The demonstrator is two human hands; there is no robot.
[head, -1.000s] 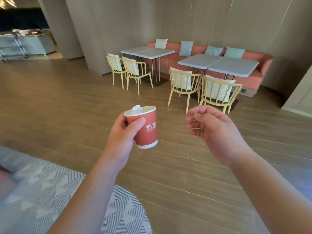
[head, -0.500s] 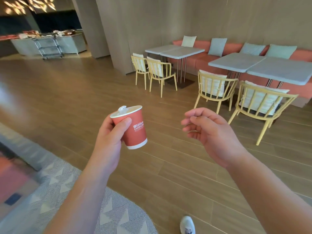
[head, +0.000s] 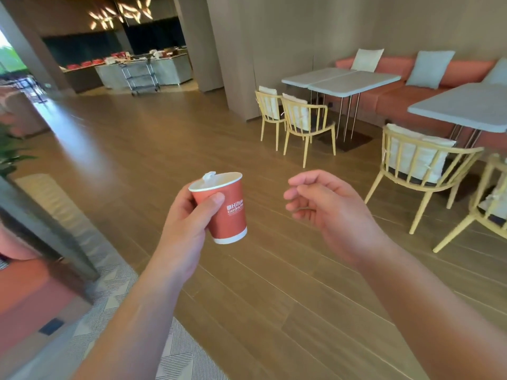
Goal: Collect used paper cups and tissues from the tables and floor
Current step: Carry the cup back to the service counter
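Observation:
My left hand (head: 186,223) grips a red paper cup (head: 229,212) with a white base band and white lettering, held upright at chest height over the wooden floor. A crumpled white tissue (head: 209,176) pokes out above the cup's rim. My right hand (head: 326,212) hovers to the right of the cup, apart from it, fingers loosely curled and holding nothing.
Grey tables (head: 354,82) with yellow wooden chairs (head: 307,124) and an orange bench (head: 428,86) stand at the right. A patterned rug (head: 115,286) and an orange seat (head: 24,286) lie at the lower left. A counter with a metal cart (head: 140,75) is far back.
The view has swung left, so tables and chairs slid to the right and the far counter came into sight. Both hands keep their pose, the cup still held.

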